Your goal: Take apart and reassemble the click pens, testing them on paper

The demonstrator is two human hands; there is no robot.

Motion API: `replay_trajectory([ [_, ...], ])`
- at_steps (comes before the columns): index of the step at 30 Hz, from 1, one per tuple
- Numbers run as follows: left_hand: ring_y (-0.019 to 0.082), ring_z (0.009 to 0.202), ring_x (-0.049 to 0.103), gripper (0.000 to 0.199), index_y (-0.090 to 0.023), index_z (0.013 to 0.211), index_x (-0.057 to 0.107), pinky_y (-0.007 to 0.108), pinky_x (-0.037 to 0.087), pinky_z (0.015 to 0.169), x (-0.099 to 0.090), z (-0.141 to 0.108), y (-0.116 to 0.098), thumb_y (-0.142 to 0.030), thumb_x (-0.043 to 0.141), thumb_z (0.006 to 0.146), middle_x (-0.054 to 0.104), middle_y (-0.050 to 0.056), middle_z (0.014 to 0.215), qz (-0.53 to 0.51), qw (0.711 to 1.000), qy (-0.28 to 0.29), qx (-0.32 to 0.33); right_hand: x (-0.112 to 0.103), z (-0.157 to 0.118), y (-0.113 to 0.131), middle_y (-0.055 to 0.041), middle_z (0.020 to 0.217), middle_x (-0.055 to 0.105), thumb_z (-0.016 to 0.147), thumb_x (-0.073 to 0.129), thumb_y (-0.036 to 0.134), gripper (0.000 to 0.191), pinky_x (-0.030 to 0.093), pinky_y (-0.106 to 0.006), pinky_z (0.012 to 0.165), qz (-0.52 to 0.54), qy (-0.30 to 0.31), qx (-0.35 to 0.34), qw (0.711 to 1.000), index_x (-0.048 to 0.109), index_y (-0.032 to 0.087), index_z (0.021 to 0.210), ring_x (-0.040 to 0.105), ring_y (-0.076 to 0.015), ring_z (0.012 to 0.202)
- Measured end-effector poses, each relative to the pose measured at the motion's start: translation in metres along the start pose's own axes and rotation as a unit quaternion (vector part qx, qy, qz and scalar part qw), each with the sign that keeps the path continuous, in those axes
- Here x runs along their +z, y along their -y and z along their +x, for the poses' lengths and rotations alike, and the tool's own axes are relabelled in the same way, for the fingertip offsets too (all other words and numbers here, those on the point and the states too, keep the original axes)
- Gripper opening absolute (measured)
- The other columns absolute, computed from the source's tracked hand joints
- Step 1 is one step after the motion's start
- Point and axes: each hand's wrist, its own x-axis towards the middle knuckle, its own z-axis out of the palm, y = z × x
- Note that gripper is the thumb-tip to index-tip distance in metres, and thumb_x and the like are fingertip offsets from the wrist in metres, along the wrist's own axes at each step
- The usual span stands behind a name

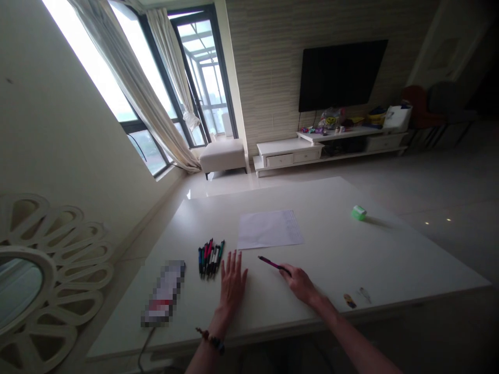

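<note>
A person's left hand [233,283] lies flat on a white worktop [335,259], with its fingers spread, its grip open and empty, and a beaded bracelet [212,340] at the wrist. The right hand [299,284] has its grip closed on a slim dark pen [273,264] with a magenta barrel, its tip pointing toward 10 o'clock. A sheet of white paper [270,229] lies at 12 o'clock from the hands, just beyond the pen's tip. A tight bunch of colored pens [210,258] lies at 11 o'clock from the left hand, just beside its fingertips. A small green block [358,212] sits farther out at 2 o'clock, and a pixelated, unreadable object [163,292] lies at 9 o'clock.

A sideways slip of the left hand could scatter the bunched pens, which might then roll across the smooth surface. A careless swing of the pen could mark the paper or drop the pen.
</note>
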Motion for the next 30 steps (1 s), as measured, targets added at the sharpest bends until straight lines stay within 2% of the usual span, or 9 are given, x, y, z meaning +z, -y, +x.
replay_trajectory([
  [3,0.022,0.131,0.027,0.046,-0.025,0.134,0.031,0.048,0.016,0.108,-0.005,-0.007,-0.024,-0.029,0.037,0.089,0.043,0.008,0.134,-0.029,0.991,0.005,0.133,-0.009,0.005,0.008,-0.0046,0.088,0.070,0.082,0.047,0.037,0.029,0.043,-0.028,0.077,0.040,0.050,-0.043,0.997,0.069,0.022,0.092,0.063,-0.0200,0.085],
  [5,0.020,0.120,0.042,0.035,-0.027,0.124,0.043,0.048,0.019,0.107,-0.005,-0.010,-0.038,-0.026,0.037,0.089,0.054,0.006,0.120,-0.054,0.985,0.012,0.162,-0.010,0.009,0.011,-0.0032,0.077,0.070,0.079,0.051,0.040,0.029,0.045,-0.026,0.070,0.088,0.077,-0.044,0.992,0.070,0.020,0.086,0.062,-0.0176,0.073],
  [7,0.017,0.099,0.054,0.027,-0.025,0.109,0.052,0.044,0.029,0.101,-0.002,-0.012,-0.047,-0.023,0.034,0.091,0.061,0.004,0.100,-0.080,0.985,0.027,0.148,-0.007,0.012,0.010,-0.0005,0.059,0.064,0.078,0.052,0.046,0.034,0.042,-0.023,0.055,0.143,0.086,-0.002,0.986,0.068,0.016,0.081,0.056,-0.0133,0.054],
  [9,0.016,0.084,0.056,0.025,-0.022,0.097,0.055,0.037,0.040,0.087,0.001,-0.012,-0.050,-0.022,0.031,0.091,0.061,0.003,0.087,-0.098,0.988,0.038,0.113,0.000,0.013,0.007,0.0031,0.044,0.053,0.076,0.051,0.054,0.043,0.035,-0.021,0.042,0.196,0.074,0.061,0.976,0.065,0.014,0.071,0.044,-0.0091,0.038],
  [11,0.016,0.080,0.055,0.024,-0.021,0.093,0.055,0.031,0.043,0.075,0.003,-0.013,-0.049,-0.022,0.031,0.091,0.060,0.003,0.085,-0.111,0.989,0.036,0.092,0.008,0.015,0.003,0.0050,0.038,0.046,0.074,0.048,0.062,0.051,0.028,-0.020,0.037,0.244,0.059,0.103,0.963,0.058,0.014,0.060,0.035,-0.0068,0.032],
  [14,0.016,0.080,0.053,0.021,-0.021,0.096,0.054,0.029,0.043,0.072,0.005,-0.013,-0.045,-0.022,0.034,0.091,0.058,0.003,0.086,-0.130,0.986,0.012,0.105,0.022,0.018,0.002,0.0060,0.034,0.040,0.070,0.045,0.070,0.056,0.024,-0.020,0.034,0.298,0.038,0.130,0.945,0.049,0.017,0.051,0.031,-0.0060,0.029],
  [21,0.015,0.080,0.053,0.021,-0.020,0.106,0.051,0.029,0.042,0.072,0.010,-0.014,-0.042,-0.018,0.039,0.090,0.060,0.003,0.088,-0.128,0.981,-0.078,0.126,0.044,0.023,0.012,0.0066,0.035,0.033,0.065,0.048,0.072,0.057,0.023,-0.021,0.034,0.337,-0.103,0.162,0.922,0.037,0.021,0.045,0.028,-0.0061,0.031],
  [25,0.014,0.079,0.053,0.020,-0.020,0.105,0.052,0.028,0.043,0.072,0.010,-0.015,-0.042,-0.016,0.041,0.088,0.061,0.003,0.087,-0.119,0.980,-0.090,0.134,0.046,0.023,0.015,0.0067,0.035,0.031,0.067,0.048,0.070,0.055,0.023,-0.022,0.035,0.323,-0.124,0.167,0.923,0.034,0.022,0.045,0.027,-0.0069,0.033],
  [30,0.015,0.076,0.054,0.023,-0.020,0.102,0.053,0.029,0.042,0.071,0.013,-0.017,-0.041,-0.014,0.035,0.089,0.060,0.003,0.082,-0.136,0.980,-0.078,0.124,0.052,0.021,0.017,0.0058,0.038,0.033,0.073,0.045,0.065,0.051,0.025,-0.023,0.037,0.325,-0.137,0.161,0.922,0.033,0.022,0.048,0.029,-0.0081,0.035],
])
